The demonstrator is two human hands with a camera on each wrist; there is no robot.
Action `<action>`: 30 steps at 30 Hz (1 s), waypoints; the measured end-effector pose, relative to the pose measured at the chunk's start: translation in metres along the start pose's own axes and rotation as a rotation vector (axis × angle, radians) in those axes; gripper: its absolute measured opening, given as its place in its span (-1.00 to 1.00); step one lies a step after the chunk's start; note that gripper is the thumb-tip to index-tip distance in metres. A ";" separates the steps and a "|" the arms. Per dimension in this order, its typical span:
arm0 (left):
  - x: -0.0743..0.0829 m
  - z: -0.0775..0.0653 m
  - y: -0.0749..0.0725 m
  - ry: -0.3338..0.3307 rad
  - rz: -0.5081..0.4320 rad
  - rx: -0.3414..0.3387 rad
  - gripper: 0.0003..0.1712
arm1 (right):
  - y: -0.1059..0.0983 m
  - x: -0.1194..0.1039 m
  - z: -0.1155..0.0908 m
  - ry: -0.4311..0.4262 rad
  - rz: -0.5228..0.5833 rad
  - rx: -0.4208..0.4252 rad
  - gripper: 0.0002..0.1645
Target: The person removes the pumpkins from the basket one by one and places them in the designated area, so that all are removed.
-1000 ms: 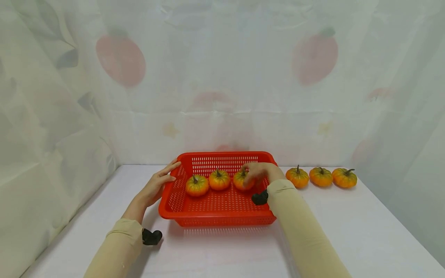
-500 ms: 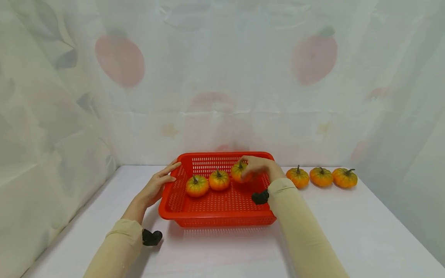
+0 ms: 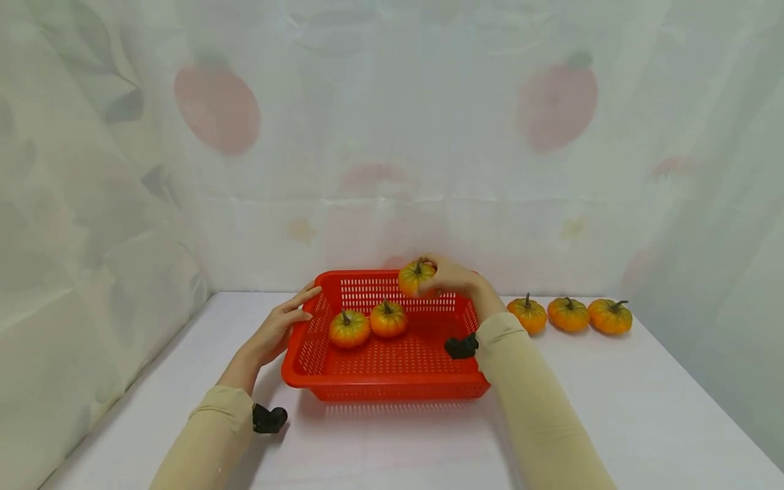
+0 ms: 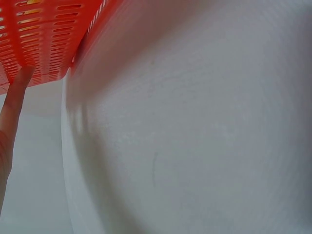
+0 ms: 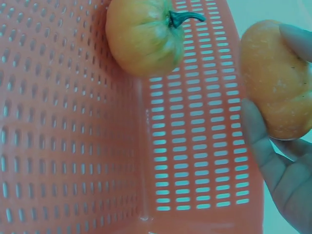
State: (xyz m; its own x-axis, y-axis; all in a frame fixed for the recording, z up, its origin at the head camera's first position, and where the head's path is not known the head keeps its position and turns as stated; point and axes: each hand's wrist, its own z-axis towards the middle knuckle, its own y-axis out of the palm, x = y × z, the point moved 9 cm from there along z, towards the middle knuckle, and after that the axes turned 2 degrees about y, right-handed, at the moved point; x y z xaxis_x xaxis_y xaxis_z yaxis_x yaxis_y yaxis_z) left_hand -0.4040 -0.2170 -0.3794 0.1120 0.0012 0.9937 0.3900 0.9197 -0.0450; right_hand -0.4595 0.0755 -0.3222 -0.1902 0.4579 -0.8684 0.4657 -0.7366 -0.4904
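A red perforated plastic basket [image 3: 386, 381] stands on the table. My left hand [image 3: 275, 332] is at its left side, fingers extended against the rim and wall; the left wrist view shows a straight finger [image 4: 18, 92] touching the outer wall. My right hand [image 3: 452, 279] grips a small orange-and-green pumpkin [image 3: 414, 278], raised to the height of the basket's back rim. In the right wrist view the fingers and thumb curl round this held pumpkin [image 5: 275, 80]. Two other pumpkins, a left one [image 3: 348, 330] and a right one [image 3: 388, 319], sit inside the basket.
Right of the basket, three more pumpkins stand in a row: a near one [image 3: 528, 315], a middle one [image 3: 568, 315] and an outer one [image 3: 610, 317]. The white table [image 3: 649, 415] meets a printed curtain [image 3: 392, 136] behind; more curtain hangs at both sides.
The right hand has lifted its pumpkin from the basket floor, up and slightly left toward the back rim. The left hand and the other pumpkins have stayed in place.
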 end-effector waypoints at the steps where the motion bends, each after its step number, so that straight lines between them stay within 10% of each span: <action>1: 0.000 0.000 0.000 0.000 0.002 0.003 -0.27 | -0.003 -0.003 0.000 -0.015 -0.002 0.024 -0.14; 30: -0.001 0.001 -0.003 -0.011 0.002 0.007 -0.26 | -0.066 -0.065 -0.036 -0.142 0.008 0.323 -0.07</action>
State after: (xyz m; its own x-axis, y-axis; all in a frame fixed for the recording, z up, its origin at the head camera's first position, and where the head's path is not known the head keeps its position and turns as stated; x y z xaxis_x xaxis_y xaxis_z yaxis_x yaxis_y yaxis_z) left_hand -0.4065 -0.2192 -0.3797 0.1025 0.0070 0.9947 0.3836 0.9224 -0.0460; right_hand -0.4470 0.1128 -0.2309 -0.3165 0.3948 -0.8625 0.1742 -0.8696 -0.4620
